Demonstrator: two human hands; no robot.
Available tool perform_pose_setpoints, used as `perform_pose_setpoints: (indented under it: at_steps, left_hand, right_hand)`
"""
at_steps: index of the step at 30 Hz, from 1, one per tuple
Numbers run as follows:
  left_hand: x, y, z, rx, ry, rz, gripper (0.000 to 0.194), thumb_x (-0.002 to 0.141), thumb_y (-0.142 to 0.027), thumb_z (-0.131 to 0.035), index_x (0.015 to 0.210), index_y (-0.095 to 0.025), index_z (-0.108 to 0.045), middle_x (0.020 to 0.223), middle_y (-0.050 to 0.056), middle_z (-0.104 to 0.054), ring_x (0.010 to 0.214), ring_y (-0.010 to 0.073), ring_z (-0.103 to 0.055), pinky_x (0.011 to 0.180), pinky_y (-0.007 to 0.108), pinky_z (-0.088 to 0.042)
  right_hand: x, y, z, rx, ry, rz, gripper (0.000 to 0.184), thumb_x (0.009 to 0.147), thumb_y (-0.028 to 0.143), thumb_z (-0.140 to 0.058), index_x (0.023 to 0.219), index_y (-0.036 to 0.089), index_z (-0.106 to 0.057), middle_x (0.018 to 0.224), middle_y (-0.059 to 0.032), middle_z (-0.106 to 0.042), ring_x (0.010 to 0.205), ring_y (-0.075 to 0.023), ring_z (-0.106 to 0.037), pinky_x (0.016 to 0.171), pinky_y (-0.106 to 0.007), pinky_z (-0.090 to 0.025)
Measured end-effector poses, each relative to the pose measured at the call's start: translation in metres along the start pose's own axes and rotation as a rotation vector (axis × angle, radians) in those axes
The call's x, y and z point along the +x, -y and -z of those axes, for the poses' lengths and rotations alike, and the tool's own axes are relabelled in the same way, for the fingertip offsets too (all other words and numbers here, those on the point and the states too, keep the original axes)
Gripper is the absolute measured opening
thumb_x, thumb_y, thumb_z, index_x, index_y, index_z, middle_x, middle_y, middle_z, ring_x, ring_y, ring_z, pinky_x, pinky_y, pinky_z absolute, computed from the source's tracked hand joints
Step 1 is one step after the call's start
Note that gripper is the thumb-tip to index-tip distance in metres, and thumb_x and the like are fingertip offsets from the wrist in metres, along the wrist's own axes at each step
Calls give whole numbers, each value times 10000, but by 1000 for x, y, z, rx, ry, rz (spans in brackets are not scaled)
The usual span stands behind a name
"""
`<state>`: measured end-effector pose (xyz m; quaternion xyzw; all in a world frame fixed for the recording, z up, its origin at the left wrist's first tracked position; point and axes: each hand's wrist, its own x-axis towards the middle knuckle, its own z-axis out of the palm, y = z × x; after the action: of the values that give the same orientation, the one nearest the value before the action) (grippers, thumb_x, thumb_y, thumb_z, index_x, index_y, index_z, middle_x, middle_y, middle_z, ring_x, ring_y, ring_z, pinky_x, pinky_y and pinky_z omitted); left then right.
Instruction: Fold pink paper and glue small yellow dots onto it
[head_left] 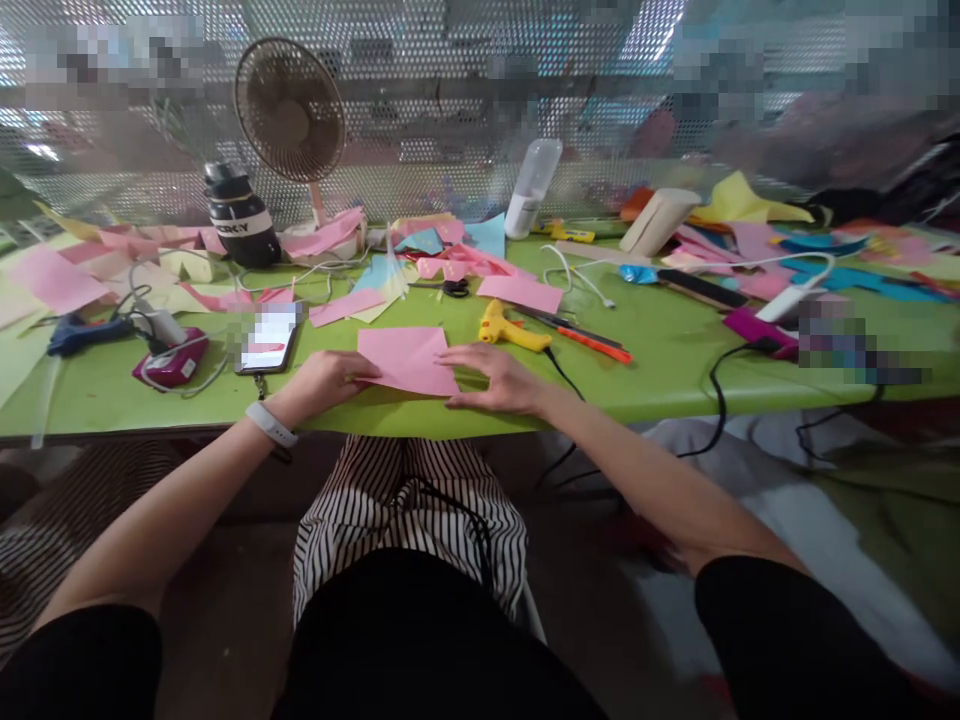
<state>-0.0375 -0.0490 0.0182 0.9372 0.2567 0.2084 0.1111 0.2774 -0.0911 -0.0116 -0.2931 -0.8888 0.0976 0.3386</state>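
Observation:
A rectangular pink sheet of paper lies near the front edge of the green table, with a faint crease across it. My left hand is closed at the sheet's left edge, its fingertips pinching the paper. On the other side, my right hand touches the right edge with outstretched fingers. Its thumb is spread apart from them, near the lower right corner. Just beyond the right hand lies a yellow glue gun, its black cord running off the front edge. An orange-and-black cutter rests beside it.
A phone, a purple power strip and a blue glue gun lie to the left. Behind stand a fan, a black bottle and a white-and-clear bottle. Coloured paper scraps and white cables spread across the green table.

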Motion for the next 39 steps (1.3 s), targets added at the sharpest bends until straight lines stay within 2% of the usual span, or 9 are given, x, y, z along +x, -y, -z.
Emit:
perform_pose_setpoints:
  at_steps: [5,9,17,19,24,29,34,37,39]
  left_hand:
    - [-3,14,3,-198,-44,-1,226,919,-275,-574,1025,-211,-763,1027,78,-774,965,191,-735,886,336,-590]
    - [-2,26,9,-299,31,-25,226,923,-266,-582,1069,-236,-752,1099,70,-758,1036,185,-717,950,351,-575]
    - [-11,10,23,103,43,-50,411,890,-290,-622,1292,-202,-627,1325,119,-641,1215,274,-609,1102,574,-401]
    - [-10,4,22,87,24,-32,373,904,-352,-631,1241,-194,-655,1229,115,-689,1095,261,-658,983,500,-514]
    - [-5,5,14,-74,33,27,270,1013,-295,-466,1035,-180,-709,1004,88,-734,898,179,-690,764,308,-569]
    - [3,11,13,-128,50,247,260,1007,-318,-476,911,-155,-654,816,50,-683,684,140,-640,610,257,-487]
    - [15,18,12,-102,82,352,273,999,-330,-465,817,-172,-594,735,30,-644,606,135,-607,536,252,-448]
    - [19,18,11,45,78,359,236,995,-330,-472,1049,-150,-616,848,69,-692,669,174,-659,542,283,-487]
    - [20,14,9,216,35,268,318,997,-291,-471,1265,-141,-553,1072,132,-704,882,237,-697,684,355,-549]
  right_hand:
    - [4,-6,5,-78,143,-23,594,817,397,-730,1357,204,-573,1405,-132,-577,1292,-262,-542,1079,-465,-449]
    - [14,-16,3,-125,134,36,286,943,277,-553,1169,189,-705,1342,-127,-632,1211,-222,-608,1010,-434,-501]
    - [28,7,2,-378,166,112,269,968,206,-488,1001,136,-746,1071,-110,-762,975,-220,-707,943,-444,-544]
    - [32,15,3,-376,182,104,267,958,199,-490,978,129,-746,1075,-123,-758,962,-226,-708,941,-451,-543]
    - [36,18,-3,-120,143,-103,244,976,256,-492,1013,163,-715,1080,-104,-751,959,-190,-700,854,-353,-558]
    - [42,10,-9,57,112,-447,321,990,398,-479,825,172,-636,763,-52,-695,654,-144,-614,605,-275,-469]
    - [59,0,-15,78,165,-688,307,974,437,-476,800,202,-570,663,-11,-639,572,-143,-565,531,-271,-407]
    - [64,-3,-19,39,192,-737,258,967,426,-483,916,203,-601,736,-29,-702,615,-170,-630,535,-279,-438]
    - [64,-4,-22,0,194,-729,273,966,422,-484,1060,198,-607,812,-42,-737,660,-187,-671,546,-286,-460]
